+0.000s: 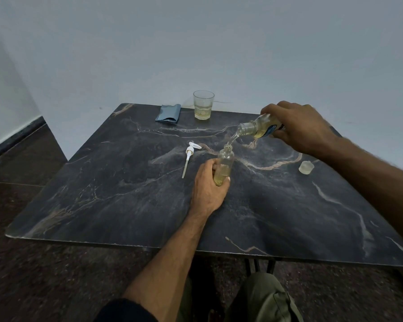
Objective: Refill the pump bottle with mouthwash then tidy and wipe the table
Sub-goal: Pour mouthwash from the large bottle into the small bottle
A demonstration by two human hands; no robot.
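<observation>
My left hand (207, 182) grips a small clear pump bottle (225, 162) standing upright on the dark marble table (126, 194); pale yellow liquid fills its lower part. My right hand (298, 126) holds the mouthwash bottle (257, 129) tipped on its side above it. A thin stream of yellowish liquid runs from its mouth into the pump bottle's open neck. The white pump head (189, 156) with its long tube lies flat on the table, left of the pump bottle. The mouthwash bottle's clear cap (306, 167) rests on the table at the right.
A glass tumbler (203, 104) with a little yellowish liquid stands at the table's far edge. A folded blue cloth (168, 113) lies to its left. A pale wall rises behind the table. My knees show below the near edge.
</observation>
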